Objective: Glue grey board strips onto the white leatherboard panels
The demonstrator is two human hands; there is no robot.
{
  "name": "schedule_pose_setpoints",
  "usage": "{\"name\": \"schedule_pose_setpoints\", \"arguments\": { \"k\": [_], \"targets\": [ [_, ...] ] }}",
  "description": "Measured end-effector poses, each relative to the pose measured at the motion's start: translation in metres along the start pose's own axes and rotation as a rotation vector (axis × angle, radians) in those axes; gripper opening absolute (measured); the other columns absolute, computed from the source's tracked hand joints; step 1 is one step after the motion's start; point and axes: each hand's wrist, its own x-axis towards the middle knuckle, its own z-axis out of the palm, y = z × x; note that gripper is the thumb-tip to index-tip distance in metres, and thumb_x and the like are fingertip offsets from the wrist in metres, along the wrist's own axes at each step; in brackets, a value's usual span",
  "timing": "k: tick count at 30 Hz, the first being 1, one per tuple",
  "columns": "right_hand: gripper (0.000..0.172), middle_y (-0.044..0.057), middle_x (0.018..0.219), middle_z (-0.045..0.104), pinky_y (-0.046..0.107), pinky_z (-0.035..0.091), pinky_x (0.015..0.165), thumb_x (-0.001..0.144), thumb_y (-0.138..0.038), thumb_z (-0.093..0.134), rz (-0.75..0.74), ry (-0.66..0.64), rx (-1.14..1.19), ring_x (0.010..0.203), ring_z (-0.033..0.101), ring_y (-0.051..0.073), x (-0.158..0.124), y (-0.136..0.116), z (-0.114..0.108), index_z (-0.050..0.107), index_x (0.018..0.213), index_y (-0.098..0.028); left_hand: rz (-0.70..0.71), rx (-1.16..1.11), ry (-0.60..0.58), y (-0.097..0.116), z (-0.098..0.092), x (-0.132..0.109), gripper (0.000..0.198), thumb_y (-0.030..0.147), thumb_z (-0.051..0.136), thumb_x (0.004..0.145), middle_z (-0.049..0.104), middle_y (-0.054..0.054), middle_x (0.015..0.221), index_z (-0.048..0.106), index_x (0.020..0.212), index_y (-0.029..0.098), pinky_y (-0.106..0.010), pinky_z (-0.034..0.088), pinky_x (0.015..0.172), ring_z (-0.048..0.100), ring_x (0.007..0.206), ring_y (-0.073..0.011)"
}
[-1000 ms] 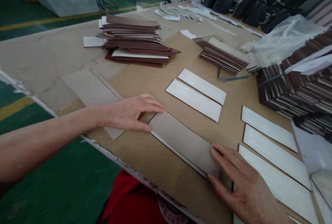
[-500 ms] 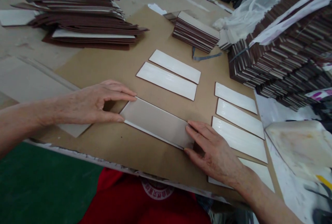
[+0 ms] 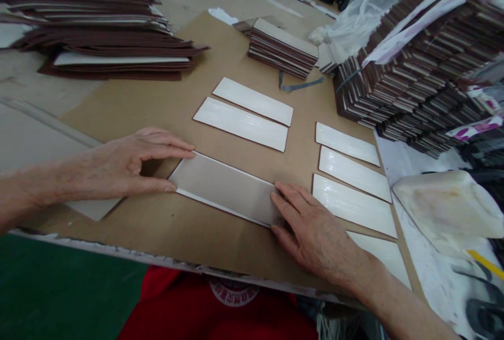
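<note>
A flat grey rectangular board [image 3: 226,185] with thin white long edges lies on the brown paper in front of me. My left hand [image 3: 151,164] grips its left end, fingers at the far corner and thumb at the near one. At the other end, my right hand [image 3: 303,224] holds the board between fingertips and thumb, covering its right edge. Beyond it lie two glossy white strips, the nearer strip [image 3: 241,123] parallel to the board. Several more white strips, one of them a wide strip [image 3: 354,204], lie beside my right hand, partly under the forearm.
A tall pile of dark brown sheets [image 3: 106,40] stands at the back left, a small board stack [image 3: 281,48] at the back middle. Large bundled stacks [image 3: 413,61] rise at the right, behind a whitish tub [image 3: 449,203]. Larger grey panels [image 3: 39,140] lie under my left forearm.
The view has shifted slightly, so most things appear further left. Both hands keep their places on the board's ends, and the board has not visibly moved on the paper.
</note>
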Motion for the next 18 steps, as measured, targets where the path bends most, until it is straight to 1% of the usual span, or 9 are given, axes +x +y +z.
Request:
{"name": "schedule_pose_setpoints", "arguments": {
  "k": [5,8,10,12,14,16,18],
  "targets": [
    [0.046,0.026,0.148,0.053,0.056,0.044,0.115,0.098,-0.026,0.055,-0.016,-0.018,-0.050,0.140,0.048,0.036,-0.001,-0.002,0.002,0.059,0.137,-0.003,0.003,-0.015,0.010,-0.001,0.001,0.000,0.048,0.045,0.067,0.093,0.062,-0.006,0.139,0.061,0.136,0.026,-0.051,0.039,0.112,0.051,0.128,-0.0262],
    [0.050,0.022,0.154,0.048,0.055,0.046,0.114,0.098,-0.031,0.058,0.013,-0.043,-0.088,0.138,0.048,0.037,0.000,-0.004,0.005,0.058,0.139,-0.003,0.010,-0.024,0.000,0.000,0.000,0.000,0.044,0.046,0.066,0.094,0.061,-0.005,0.140,0.062,0.134,0.028,-0.051,0.038,0.113,0.049,0.129,-0.0262],
    [0.052,0.020,0.153,0.050,0.054,0.048,0.112,0.098,-0.032,0.059,0.015,-0.066,-0.110,0.133,0.052,0.036,0.001,-0.006,0.005,0.057,0.140,-0.002,0.024,0.011,0.006,0.001,-0.002,0.000,0.040,0.045,0.064,0.095,0.057,-0.005,0.144,0.064,0.133,0.030,-0.051,0.036,0.113,0.047,0.131,-0.0271],
    [0.056,0.020,0.150,0.053,0.049,0.049,0.112,0.098,-0.035,0.060,0.016,-0.094,-0.108,0.130,0.054,0.034,0.004,-0.009,0.004,0.055,0.141,0.001,0.032,0.074,0.021,0.003,-0.004,0.000,0.040,0.045,0.063,0.095,0.053,-0.006,0.147,0.064,0.133,0.031,-0.052,0.035,0.114,0.044,0.132,-0.0289],
    [0.063,0.023,0.148,0.054,0.046,0.047,0.114,0.098,-0.043,0.060,0.019,-0.119,-0.093,0.132,0.052,0.034,0.008,-0.014,0.001,0.054,0.141,0.003,0.050,0.135,-0.005,0.006,-0.006,0.001,0.041,0.045,0.062,0.096,0.058,-0.007,0.140,0.064,0.133,0.028,-0.049,0.036,0.112,0.046,0.129,-0.0293],
    [0.071,0.025,0.149,0.052,0.048,0.047,0.112,0.096,-0.054,0.060,0.014,-0.132,-0.087,0.135,0.050,0.038,0.012,-0.021,-0.002,0.054,0.142,0.000,0.079,0.193,-0.063,0.011,-0.007,0.003,0.039,0.043,0.057,0.098,0.065,-0.006,0.131,0.064,0.133,0.025,-0.047,0.036,0.110,0.049,0.125,-0.0288],
    [0.076,0.027,0.146,0.053,0.054,0.052,0.104,0.092,-0.063,0.061,-0.003,-0.127,-0.092,0.132,0.051,0.041,0.016,-0.028,-0.004,0.053,0.146,-0.009,0.128,0.259,-0.097,0.020,-0.008,0.007,0.040,0.046,0.056,0.098,0.067,-0.006,0.126,0.063,0.132,0.027,-0.048,0.033,0.112,0.050,0.122,-0.0295]
  ]
}}
